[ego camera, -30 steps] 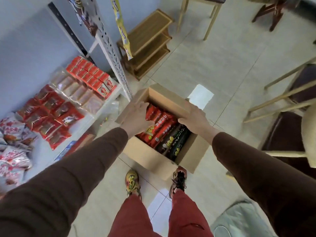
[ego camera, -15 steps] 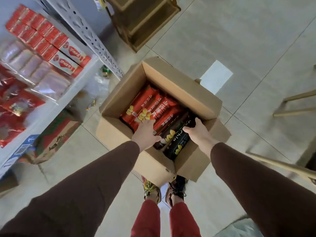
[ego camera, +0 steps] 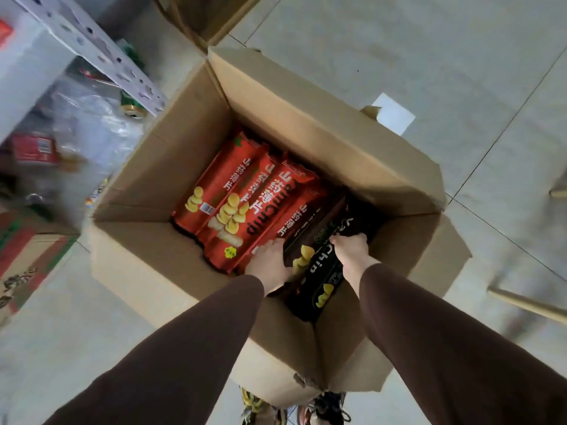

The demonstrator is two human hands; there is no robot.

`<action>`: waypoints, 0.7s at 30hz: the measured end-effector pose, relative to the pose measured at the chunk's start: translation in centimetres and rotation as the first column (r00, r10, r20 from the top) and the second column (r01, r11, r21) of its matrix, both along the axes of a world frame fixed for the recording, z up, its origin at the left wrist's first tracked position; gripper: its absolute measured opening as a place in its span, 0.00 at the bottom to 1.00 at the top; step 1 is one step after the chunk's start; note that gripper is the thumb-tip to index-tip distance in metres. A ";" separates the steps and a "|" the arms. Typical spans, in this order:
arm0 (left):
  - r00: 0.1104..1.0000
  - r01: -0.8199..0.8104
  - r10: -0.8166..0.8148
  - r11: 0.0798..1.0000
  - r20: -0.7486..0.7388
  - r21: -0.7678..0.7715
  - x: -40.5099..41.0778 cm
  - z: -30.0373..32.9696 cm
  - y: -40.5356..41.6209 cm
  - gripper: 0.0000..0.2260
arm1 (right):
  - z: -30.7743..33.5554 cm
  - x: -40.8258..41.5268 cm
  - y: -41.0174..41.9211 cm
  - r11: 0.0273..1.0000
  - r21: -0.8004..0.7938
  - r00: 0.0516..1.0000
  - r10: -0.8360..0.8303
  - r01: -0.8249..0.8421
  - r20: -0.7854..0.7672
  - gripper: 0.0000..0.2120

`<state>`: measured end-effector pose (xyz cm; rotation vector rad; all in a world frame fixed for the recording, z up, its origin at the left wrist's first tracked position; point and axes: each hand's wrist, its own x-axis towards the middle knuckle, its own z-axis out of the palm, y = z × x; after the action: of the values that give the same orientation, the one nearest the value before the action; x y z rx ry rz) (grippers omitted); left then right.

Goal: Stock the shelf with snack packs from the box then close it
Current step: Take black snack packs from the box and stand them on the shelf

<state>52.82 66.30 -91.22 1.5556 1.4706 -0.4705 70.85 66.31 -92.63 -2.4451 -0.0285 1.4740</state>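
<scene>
An open cardboard box (ego camera: 171, 167) stands on the floor right below me, flaps spread. Several long red chip packs (ego camera: 245, 207) lie side by side in its left half. Black chip packs (ego camera: 322, 268) fill the right side. Both my hands are inside the box. My left hand (ego camera: 270, 265) grips the left edge of a black pack, fingers tucked between red and black. My right hand (ego camera: 352, 253) curls over the right side of the same black pack. The shelf (ego camera: 30, 62) shows at the top left, its stock out of frame.
A perforated white shelf post (ego camera: 101, 56) runs diagonally beside the box. Plastic wrap (ego camera: 89, 124), a green can (ego camera: 132, 102) and a printed carton (ego camera: 24, 259) lie under the shelf. Wooden chair legs (ego camera: 527, 305) stand to the right. My shoes (ego camera: 325, 409) touch the box's near side.
I have leaned in closer over the box. Both hands went deeper and shifted right, from the red and black pack tops to the two sides of one black pack.
</scene>
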 end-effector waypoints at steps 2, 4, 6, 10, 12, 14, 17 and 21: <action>1.000 0.003 -0.003 1.000 0.002 -0.004 0.5 -2.0 -0.1 0.36 | -2.9 0.5 -0.4 1.000 -0.009 0.999 -0.022 0.022 0.033 0.33; 1.000 -0.002 0.002 1.000 0.002 -0.003 1.0 -3.9 -0.1 0.35 | -5.2 1.0 -0.8 0.999 0.000 0.999 -0.035 0.035 0.003 0.28; 1.000 -0.016 0.016 1.000 0.003 -0.015 1.3 -5.4 -0.1 0.34 | -6.6 1.3 -1.0 0.999 0.002 0.999 -0.042 0.042 -0.013 0.24; 0.999 -0.049 0.049 0.997 -0.002 -0.051 1.7 -7.7 -0.6 0.34 | -8.8 1.7 -1.2 0.995 0.022 0.995 -0.094 0.095 -0.028 0.22; 0.998 -0.071 0.071 0.996 -0.004 -0.053 1.8 -8.5 -0.9 0.35 | -9.3 1.8 -1.1 0.991 0.030 0.991 -0.128 0.130 -0.049 0.22; 0.994 -0.105 0.105 0.992 -0.004 -0.065 2.0 -9.2 -1.1 0.36 | -9.7 1.5 -0.8 0.983 0.037 0.983 -0.179 0.180 -0.036 0.27; 0.987 -0.163 0.163 0.979 -0.010 -0.125 2.4 -10.2 -1.5 0.41 | -10.2 1.4 -0.7 0.975 0.027 0.974 -0.222 0.221 0.052 0.38; 0.968 -0.251 0.249 0.951 -0.032 -0.179 2.3 -11.3 -1.7 0.49 | -10.9 1.9 -0.9 0.978 0.075 0.979 -0.199 0.196 0.038 0.38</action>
<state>55.07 64.55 -102.49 1.2061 1.5604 -0.4489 72.76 65.41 -103.58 -2.3488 0.1465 1.3096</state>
